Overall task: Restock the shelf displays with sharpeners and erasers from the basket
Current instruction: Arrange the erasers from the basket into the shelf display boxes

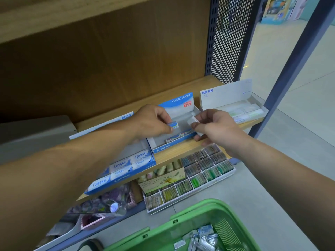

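Note:
My left hand [152, 122] pinches a small blue-and-white Pilot eraser [173, 125] above the open Pilot display box [162, 148] on the wooden shelf [181, 151]. A few erasers [178, 137] lie along the box's front. My right hand [216, 129] grips the right end of the same box and pinches a small white wrapped eraser [192, 121] over it. The green basket [204, 212] sits at the bottom of the view with several wrapped erasers [201, 238] inside.
A Campus eraser box [125, 167] stands left of the Pilot box, a white eraser box [241, 109] to its right. Below the shelf lie a divided tray of small coloured items [197, 178] and a bottle [116, 208]. A perforated metal panel [232, 38] ends the shelf.

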### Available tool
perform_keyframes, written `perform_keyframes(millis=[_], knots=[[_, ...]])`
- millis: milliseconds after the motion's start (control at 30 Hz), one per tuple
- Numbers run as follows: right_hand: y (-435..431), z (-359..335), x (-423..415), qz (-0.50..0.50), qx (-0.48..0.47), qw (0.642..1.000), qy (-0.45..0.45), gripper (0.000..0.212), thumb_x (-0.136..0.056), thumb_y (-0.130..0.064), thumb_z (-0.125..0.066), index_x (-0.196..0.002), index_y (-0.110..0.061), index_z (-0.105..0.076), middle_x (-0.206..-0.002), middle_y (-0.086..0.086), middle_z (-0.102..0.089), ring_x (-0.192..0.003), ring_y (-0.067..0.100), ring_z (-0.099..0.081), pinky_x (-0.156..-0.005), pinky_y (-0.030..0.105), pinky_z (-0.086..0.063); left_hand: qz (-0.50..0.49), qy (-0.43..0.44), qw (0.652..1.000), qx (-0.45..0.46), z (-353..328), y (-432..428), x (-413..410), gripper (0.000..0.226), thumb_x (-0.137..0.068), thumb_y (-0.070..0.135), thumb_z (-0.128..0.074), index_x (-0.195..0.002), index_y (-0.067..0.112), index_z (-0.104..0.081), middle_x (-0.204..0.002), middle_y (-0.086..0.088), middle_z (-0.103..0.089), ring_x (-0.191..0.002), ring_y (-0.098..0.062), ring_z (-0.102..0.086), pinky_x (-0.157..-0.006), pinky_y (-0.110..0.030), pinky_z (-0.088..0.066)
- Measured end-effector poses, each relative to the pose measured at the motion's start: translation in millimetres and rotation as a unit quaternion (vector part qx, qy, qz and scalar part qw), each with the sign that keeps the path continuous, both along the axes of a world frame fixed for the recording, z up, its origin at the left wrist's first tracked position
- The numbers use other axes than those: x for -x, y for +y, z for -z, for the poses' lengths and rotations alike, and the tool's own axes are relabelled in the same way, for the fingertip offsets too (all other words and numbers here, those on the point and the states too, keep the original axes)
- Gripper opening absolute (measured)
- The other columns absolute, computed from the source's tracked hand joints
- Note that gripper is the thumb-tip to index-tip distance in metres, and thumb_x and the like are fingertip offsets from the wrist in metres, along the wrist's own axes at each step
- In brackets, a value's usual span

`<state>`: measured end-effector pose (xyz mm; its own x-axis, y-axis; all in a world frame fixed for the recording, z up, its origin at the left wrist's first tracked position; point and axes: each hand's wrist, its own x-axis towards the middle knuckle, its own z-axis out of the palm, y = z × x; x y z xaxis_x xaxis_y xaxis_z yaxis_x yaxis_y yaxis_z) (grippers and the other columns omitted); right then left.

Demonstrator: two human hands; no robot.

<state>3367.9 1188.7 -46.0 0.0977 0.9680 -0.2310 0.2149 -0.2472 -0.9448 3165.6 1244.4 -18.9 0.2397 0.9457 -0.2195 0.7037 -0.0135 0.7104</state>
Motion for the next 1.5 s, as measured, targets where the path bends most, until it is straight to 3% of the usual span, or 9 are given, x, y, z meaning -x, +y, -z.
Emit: perform_keyframes(millis=[100,233,567,700,900,967,1100,1300,1500], knots=[[-4,-4,3,-0.013,-0.024,1.0,-0.001,0.01,-0.091,-0.017,-0.076,-0.097,-0.015,-0.069,-0.084,0.001,-0.07,-0.072,0.029,-0.074,-0.069,0.047,-0.063,0.045,0.099,0.994,-0.014,-19,2,13,0.02,-0.075,0.015,-0.09,-0.09,0.017,-0.076,-0.077,0.005,-0.069,-0.069,-0.009,-0.06,-0.063,-0.02,-0.047],[-4,-4,7,-0.039,-0.021,0.999,-0.014,0.016,-0.09,-0.022,-0.078,-0.103,-0.016,-0.07,-0.096,0.013,-0.07,-0.062,0.027,-0.072,-0.068,0.05,-0.063,0.092,0.196,0.976,0.016,-22,-4,27,0.019,-0.072,0.019,-0.092,-0.084,0.019,-0.078,-0.077,0.005,-0.075,-0.072,-0.009,-0.066,-0.07,-0.027,-0.054],[0,2,7,-0.027,0.013,0.999,0.04,0.016,-0.094,-0.006,-0.071,-0.109,-0.012,-0.068,-0.101,0.016,-0.072,-0.067,0.027,-0.071,-0.069,0.038,-0.063,0.087,0.145,0.986,0.0,0,-5,34,0.006,-0.08,0.017,-0.085,-0.078,0.019,-0.08,-0.076,0.01,-0.077,-0.079,-0.006,-0.071,-0.078,-0.028,-0.059],[2,0,4,-0.047,0.036,0.997,0.041,0.026,-0.095,0.007,-0.061,-0.111,-0.013,-0.068,-0.098,0.011,-0.071,-0.071,0.025,-0.074,-0.072,0.036,-0.063,0.103,0.175,0.979,-0.011,-6,-5,31,0.006,-0.089,0.016,-0.074,-0.087,0.02,-0.079,-0.091,0.012,-0.075,-0.094,-0.007,-0.07,-0.088,-0.026,-0.056],[-2,-16,-12,-0.055,0.034,0.996,0.06,0.027,-0.089,0.005,-0.07,-0.11,-0.011,-0.072,-0.095,0.011,-0.073,-0.069,0.022,-0.072,-0.062,0.032,-0.058,0.091,-0.004,0.996,-0.014,-24,-26,-13,0.044,-0.086,0.027,-0.081,-0.127,0.034,-0.065,-0.105,0.009,-0.07,-0.092,-0.012,-0.071,-0.085,-0.032,-0.057],[-6,-20,-22,-0.049,0.025,0.997,0.049,0.026,-0.087,0.003,-0.073,-0.108,-0.013,-0.074,-0.097,0.01,-0.077,-0.071,0.02,-0.072,-0.06,0.029,-0.058,0.101,-0.012,0.994,-0.033,-25,-29,-23,0.039,-0.086,0.026,-0.081,-0.121,0.037,-0.068,-0.099,0.005,-0.07,-0.086,-0.013,-0.07,-0.083,-0.035,-0.058],[-17,-25,-46,-0.058,0.029,0.996,0.063,0.028,-0.083,0.006,-0.075,-0.106,-0.01,-0.075,-0.085,0.006,-0.076,-0.07,0.018,-0.07,-0.062,0.03,-0.058,0.155,0.017,0.986,-0.06,-23,-29,-44,0.024,-0.09,0.027,-0.078,-0.111,0.035,-0.069,-0.083,0.004,-0.064,-0.063,0.008,-0.055,-0.06,-0.015,-0.044],[-21,-5,-93,0.15,-0.029,0.988,0.022,0.011,-0.089,-0.012,-0.073,-0.1,-0.011,-0.072,-0.075,0.009,-0.071,-0.057,0.017,-0.061,-0.054,0.029,-0.05,0.094,0.079,0.988,-0.096,-14,-5,-86,0.012,-0.084,0.028,-0.081,-0.087,0.026,-0.07,-0.079,0.007,-0.07,-0.067,-0.011,-0.063,-0.06,-0.028,-0.051],[-18,31,-125,0.196,-0.064,0.976,-0.076,0.021,-0.089,-0.03,-0.07,-0.109,-0.034,-0.066,-0.074,-0.006,-0.065,-0.075,0.02,-0.068,-0.081,0.043,-0.059,0.026,0.086,0.988,-0.124,-3,20,-129,0.01,-0.087,0.029,-0.078,-0.09,0.024,-0.071,-0.082,0.005,-0.07,-0.071,-0.012,-0.065,-0.057,-0.022,-0.044]])
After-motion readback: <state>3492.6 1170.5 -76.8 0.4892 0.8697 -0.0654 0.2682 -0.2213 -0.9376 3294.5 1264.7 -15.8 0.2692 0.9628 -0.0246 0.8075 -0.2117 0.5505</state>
